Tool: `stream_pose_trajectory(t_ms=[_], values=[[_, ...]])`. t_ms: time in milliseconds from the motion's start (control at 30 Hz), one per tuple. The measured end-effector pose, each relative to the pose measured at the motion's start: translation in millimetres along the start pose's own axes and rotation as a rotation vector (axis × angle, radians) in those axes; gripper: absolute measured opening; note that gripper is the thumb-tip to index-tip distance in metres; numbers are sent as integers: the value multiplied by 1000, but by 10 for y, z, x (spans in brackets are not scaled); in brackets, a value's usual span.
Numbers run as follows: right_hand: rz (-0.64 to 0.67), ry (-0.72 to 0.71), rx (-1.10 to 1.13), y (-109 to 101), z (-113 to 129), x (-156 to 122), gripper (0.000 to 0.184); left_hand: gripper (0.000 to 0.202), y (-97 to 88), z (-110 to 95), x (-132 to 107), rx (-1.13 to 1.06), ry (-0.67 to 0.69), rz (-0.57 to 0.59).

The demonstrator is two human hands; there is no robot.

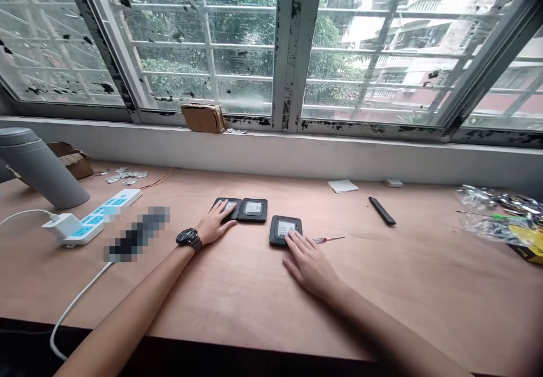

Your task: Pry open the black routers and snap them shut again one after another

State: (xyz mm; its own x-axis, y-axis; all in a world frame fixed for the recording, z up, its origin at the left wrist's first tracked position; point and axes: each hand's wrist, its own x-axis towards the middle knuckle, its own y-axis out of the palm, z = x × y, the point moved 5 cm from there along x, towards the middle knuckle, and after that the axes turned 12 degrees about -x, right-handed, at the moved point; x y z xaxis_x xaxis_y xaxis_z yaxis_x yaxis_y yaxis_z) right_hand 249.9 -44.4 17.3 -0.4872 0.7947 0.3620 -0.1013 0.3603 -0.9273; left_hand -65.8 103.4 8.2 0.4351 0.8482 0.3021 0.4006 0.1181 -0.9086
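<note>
Reaching forward over the tabletop, the person lays both hands down, with neither clamped on anything. Nearest, the right hand is palm-down, fingers close together and extended, their tips on the lower right part of a square black case; its thumb sits apart, just below the case. The left hand, a watch at its wrist, is also flat, its fingers slightly spread over a second black case directly beneath them. A third black case lies just right of the left fingertips — edge to edge, or nearly so, with the second.

For steady handling, light fingertip pressure near the rims would probably serve best, leaving the pale labels uncovered and the cases square to one another. The small screwdriver, just beyond the right hand's fingers, seems worth minding — a sideways sweep could roll it. Farther off, ahead and right of that hand, lie a black bar and a white pad.
</note>
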Motion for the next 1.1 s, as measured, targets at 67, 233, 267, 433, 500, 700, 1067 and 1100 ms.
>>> stream_pose_trajectory(t_ms=[67, 233, 267, 433, 500, 700, 1067, 1100], values=[[16, -8, 4, -103, 128, -204, 58, 61, 64, -71, 94, -5, 19, 8], [30, -2, 18, -240, 361, -502, 62, 51, 230, -315, 313, -26, 67, 35], [27, 2, 21, -249, 381, -517, 62, 50, 260, -372, 358, -30, 74, 37], [11, 6, 52, -276, 380, -494, 62, 46, 392, -648, 535, -47, 86, 20], [8, -7, 62, -295, 373, -481, 62, 46, 436, -731, 569, -59, 89, 4], [48, -84, 81, -410, 421, -389, 57, 44, 474, -854, 598, -129, 117, -47], [509, 242, 270, -267, -1174, 60, 30, 56, 165, -1259, -9, -413, 364, -1], [485, 257, 285, -193, -1238, 58, 29, 72, 153, -1325, -99, -480, 389, 50]])
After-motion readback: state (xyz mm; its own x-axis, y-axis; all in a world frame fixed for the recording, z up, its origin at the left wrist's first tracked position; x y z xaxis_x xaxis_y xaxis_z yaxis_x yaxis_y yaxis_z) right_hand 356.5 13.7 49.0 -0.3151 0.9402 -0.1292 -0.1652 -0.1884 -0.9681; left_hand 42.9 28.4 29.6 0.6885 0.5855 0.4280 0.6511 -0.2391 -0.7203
